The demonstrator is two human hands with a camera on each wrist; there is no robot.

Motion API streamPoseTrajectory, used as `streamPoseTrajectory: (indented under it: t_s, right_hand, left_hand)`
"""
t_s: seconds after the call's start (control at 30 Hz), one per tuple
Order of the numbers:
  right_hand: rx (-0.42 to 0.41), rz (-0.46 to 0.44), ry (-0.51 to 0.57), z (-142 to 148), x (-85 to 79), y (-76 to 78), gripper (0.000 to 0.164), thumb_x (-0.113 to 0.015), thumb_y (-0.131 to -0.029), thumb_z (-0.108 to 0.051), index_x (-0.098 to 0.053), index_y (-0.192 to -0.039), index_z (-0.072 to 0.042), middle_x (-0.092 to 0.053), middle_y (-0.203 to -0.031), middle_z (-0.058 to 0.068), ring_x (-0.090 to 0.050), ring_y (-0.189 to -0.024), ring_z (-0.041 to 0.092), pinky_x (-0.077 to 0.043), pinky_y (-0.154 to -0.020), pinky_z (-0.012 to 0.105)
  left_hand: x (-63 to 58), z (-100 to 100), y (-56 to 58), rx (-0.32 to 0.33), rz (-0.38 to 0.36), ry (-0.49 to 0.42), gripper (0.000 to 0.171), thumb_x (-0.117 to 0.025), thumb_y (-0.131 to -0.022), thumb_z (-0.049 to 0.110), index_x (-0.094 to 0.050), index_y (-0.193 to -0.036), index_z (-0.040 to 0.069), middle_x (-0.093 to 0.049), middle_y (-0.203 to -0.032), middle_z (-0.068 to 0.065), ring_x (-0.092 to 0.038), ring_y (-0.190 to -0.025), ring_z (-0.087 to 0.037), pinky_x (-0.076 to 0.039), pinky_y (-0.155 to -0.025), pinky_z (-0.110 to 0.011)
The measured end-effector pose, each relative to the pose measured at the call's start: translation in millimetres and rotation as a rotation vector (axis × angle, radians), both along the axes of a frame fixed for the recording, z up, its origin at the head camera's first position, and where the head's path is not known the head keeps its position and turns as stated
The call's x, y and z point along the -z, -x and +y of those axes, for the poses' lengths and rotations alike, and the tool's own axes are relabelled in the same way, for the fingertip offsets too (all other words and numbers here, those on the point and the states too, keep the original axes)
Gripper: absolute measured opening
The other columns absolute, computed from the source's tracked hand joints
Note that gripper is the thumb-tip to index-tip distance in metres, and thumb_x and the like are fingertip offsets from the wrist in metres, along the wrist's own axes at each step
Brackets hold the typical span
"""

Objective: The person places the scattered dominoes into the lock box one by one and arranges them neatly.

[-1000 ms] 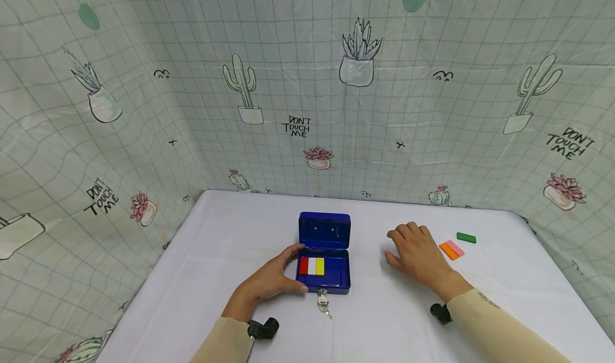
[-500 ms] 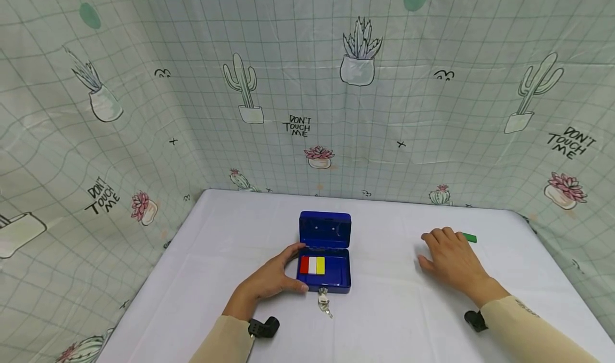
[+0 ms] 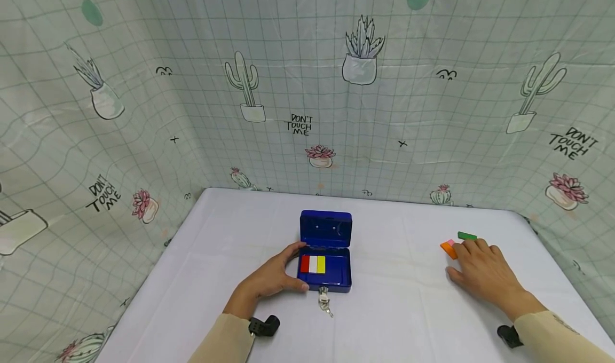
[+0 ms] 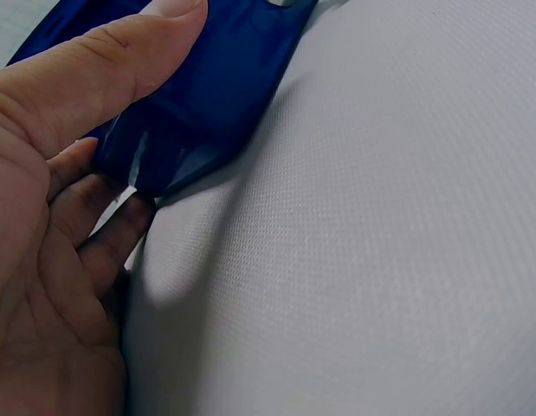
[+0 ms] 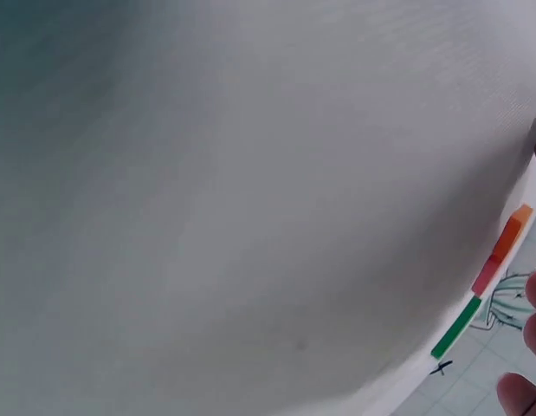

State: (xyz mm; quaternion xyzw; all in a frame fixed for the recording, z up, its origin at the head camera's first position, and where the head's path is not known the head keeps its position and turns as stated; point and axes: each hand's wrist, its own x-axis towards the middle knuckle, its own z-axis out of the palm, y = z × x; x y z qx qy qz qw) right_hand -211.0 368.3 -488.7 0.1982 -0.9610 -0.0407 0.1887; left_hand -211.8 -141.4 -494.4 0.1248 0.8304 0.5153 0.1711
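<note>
A small blue cash box [image 3: 338, 267] stands with its lid [image 3: 325, 228] raised; a red block [image 3: 305, 264], a white block [image 3: 313, 264] and a yellow block [image 3: 321, 264] lie side by side in its left part. My left hand [image 3: 271, 277] grips the box's left side, thumb at the front corner and fingers toward the back. My right hand [image 3: 482, 269] is over the table at the right, fingers bent loosely. Its fingertips overlap an orange block [image 3: 449, 250] and a mostly hidden pink block [image 3: 451, 242]; in the right wrist view they show apart from the blocks.
A green block [image 3: 467, 236] lies just behind the pink one. Keys [image 3: 324, 301] hang from the lock at the box's front. The white tabletop [image 3: 384, 320] ends at a patterned curtain [image 3: 269, 149] behind and at the sides.
My right hand has moved right across the table, passing over the orange and pink blocks, and is now at their right side. The left hand stays at the box.
</note>
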Motion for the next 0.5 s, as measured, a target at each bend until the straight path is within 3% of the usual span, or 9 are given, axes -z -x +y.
streamPoseTrajectory:
  t_s: [0.2, 0.5]
  right_hand:
    - [-0.017, 0.008, -0.022, 5.7, 2.8, -6.7, 0.041, -0.079, -0.084, -0.035, -0.068, -0.107, -0.002, -0.064, -0.103, 0.015, -0.056, -0.095, 0.038, -0.043, -0.071, 0.053]
    - [0.006, -0.086, -0.036, 4.4, 2.6, -14.7, 0.039, -0.077, -0.091, -0.038, -0.072, -0.111, -0.006, -0.066, -0.108, 0.012, -0.057, -0.102, 0.036, -0.046, -0.077, 0.055]
  left_hand:
    - [-0.4, 0.6, -0.2, -0.001, -0.002, -0.005, 0.106, -0.097, -0.076, 0.022, -0.038, -0.164, 0.019, -0.037, -0.17, -0.015, -0.029, -0.159, -0.038, -0.016, -0.128, -0.068]
    - [-1.9, 0.8, -0.9, 0.002, 0.005, 0.008, 0.106, -0.097, -0.076, 0.023, -0.037, -0.164, 0.019, -0.036, -0.17, -0.016, -0.029, -0.159, -0.038, -0.017, -0.128, -0.068]
